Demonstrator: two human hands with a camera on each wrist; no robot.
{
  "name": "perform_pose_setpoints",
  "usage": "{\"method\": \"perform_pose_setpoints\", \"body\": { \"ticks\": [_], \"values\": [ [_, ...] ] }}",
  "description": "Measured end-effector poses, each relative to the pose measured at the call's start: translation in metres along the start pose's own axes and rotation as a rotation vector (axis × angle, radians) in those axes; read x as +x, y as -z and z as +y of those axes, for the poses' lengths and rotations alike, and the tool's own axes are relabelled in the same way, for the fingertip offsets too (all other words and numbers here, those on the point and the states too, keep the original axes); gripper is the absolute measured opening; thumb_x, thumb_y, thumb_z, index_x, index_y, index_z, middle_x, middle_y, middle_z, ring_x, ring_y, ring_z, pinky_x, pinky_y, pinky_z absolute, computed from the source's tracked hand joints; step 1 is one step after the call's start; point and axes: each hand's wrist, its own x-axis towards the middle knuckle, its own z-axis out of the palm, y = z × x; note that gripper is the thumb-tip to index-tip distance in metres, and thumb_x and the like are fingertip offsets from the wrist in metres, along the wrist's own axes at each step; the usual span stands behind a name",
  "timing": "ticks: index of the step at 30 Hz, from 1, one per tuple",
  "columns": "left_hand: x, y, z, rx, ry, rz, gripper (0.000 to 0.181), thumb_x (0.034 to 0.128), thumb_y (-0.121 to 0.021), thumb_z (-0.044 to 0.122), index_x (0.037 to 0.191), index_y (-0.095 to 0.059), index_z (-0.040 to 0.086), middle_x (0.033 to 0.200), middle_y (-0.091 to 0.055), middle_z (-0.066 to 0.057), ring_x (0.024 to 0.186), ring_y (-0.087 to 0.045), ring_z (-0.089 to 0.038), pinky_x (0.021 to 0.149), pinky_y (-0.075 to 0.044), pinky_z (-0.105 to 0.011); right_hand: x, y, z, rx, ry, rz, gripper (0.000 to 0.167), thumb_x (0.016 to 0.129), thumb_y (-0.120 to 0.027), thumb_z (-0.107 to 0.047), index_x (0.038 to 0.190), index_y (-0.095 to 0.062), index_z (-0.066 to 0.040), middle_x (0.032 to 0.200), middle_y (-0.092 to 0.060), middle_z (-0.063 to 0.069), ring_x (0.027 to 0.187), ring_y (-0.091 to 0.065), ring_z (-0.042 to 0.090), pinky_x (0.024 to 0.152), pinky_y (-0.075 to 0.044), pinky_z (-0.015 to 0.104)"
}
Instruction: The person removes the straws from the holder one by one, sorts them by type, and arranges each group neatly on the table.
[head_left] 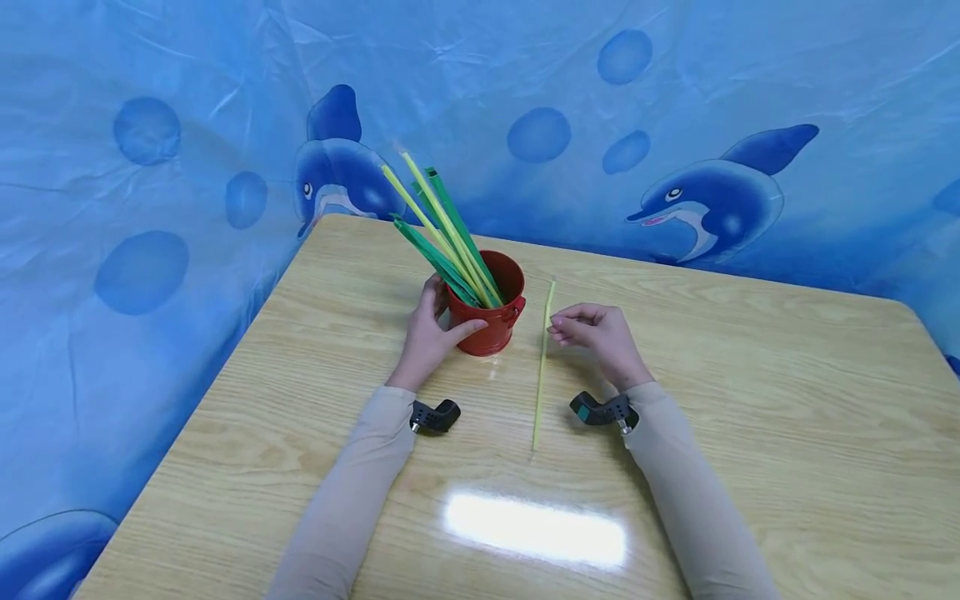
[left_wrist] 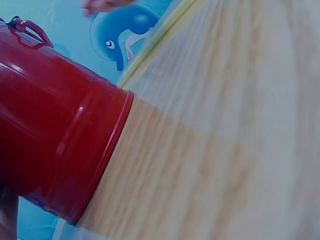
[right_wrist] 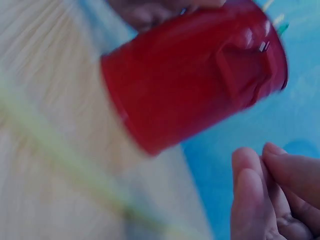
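Observation:
My left hand (head_left: pixel 431 333) grips a small red bucket (head_left: pixel 491 333) from its left side, thumb across the front and fingers round the far side. Several yellow straws (head_left: pixel 450 229) and green straws (head_left: pixel 457 217) lean to the left out of it. A single thin yellow straw (head_left: pixel 542 375) lies lengthwise on the table, right of the bucket. Just over its right side is my right hand (head_left: pixel 600 337), fingers loosely bent and thumb close to the fingertips. In the right wrist view its fingers (right_wrist: pixel 248 195) hold nothing, and the blurred straw (right_wrist: pixel 65 160) passes apart from them.
The wooden table (head_left: pixel 750 400) extends to both sides, with a bright reflection near its front. A blue curtain (head_left: pixel 465 67) printed with dolphins hangs along the back and left edges. Both wrists carry black camera mounts (head_left: pixel 435 415).

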Motion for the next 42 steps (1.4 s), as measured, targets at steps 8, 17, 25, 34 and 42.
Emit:
{"method": "perform_pose_setpoints", "body": {
  "ticks": [8, 17, 25, 34, 42],
  "values": [
    [-0.004, 0.001, -0.004, 0.029, -0.007, 0.022, 0.082, 0.0785, -0.078, 0.015, 0.143, -0.028, 0.007, 0.144, -0.041, -0.01, 0.133, -0.038, -0.021, 0.108, -0.032, -0.037, 0.006, -0.023, -0.043, -0.014, 0.155, 0.071, 0.03, 0.089, -0.067, -0.016, 0.11, -0.065, 0.006, 0.093, -0.07, 0.004, 0.08, -0.068, 0.015, 0.078, -0.055, 0.029],
    [0.004, -0.003, 0.0, 0.027, -0.005, 0.021, 0.085, 0.078, -0.079, 0.016, 0.145, -0.026, 0.009, 0.145, -0.039, -0.011, 0.133, -0.037, -0.019, 0.109, -0.031, -0.034, 0.029, -0.052, -0.08, 0.081, 0.313, 0.118, 0.02, 0.085, -0.071, -0.011, 0.1, -0.069, 0.001, 0.085, -0.07, 0.005, 0.077, -0.067, 0.018, 0.075, -0.056, 0.03],
    [-0.009, -0.002, 0.034, 0.03, -0.02, 0.008, 0.078, 0.0814, -0.074, 0.006, 0.143, -0.026, -0.001, 0.142, -0.04, -0.02, 0.131, -0.039, -0.029, 0.109, -0.031, -0.04, 0.052, -0.082, -0.087, 0.097, 0.352, 0.098, 0.019, 0.086, -0.069, -0.006, 0.102, -0.067, 0.006, 0.087, -0.069, 0.011, 0.077, -0.067, 0.019, 0.075, -0.056, 0.034],
    [-0.002, -0.006, 0.001, 0.017, -0.032, 0.021, 0.082, 0.0801, -0.077, 0.017, 0.145, -0.027, 0.01, 0.144, -0.041, -0.01, 0.132, -0.039, -0.019, 0.108, -0.032, -0.035, 0.06, -0.091, -0.076, -0.162, 0.359, 0.129, 0.02, 0.084, -0.072, -0.015, 0.099, -0.071, -0.002, 0.088, -0.068, 0.009, 0.08, -0.063, 0.017, 0.074, -0.053, 0.03],
    [0.002, -0.004, -0.001, 0.007, -0.008, 0.021, 0.085, 0.0792, -0.077, 0.016, 0.146, -0.024, 0.011, 0.146, -0.038, -0.011, 0.134, -0.036, -0.02, 0.11, -0.03, -0.036, 0.064, -0.096, -0.078, -0.358, 0.348, 0.122, 0.02, 0.084, -0.073, -0.018, 0.099, -0.07, -0.005, 0.088, -0.068, 0.008, 0.079, -0.064, 0.017, 0.074, -0.052, 0.03]
  ]
}}
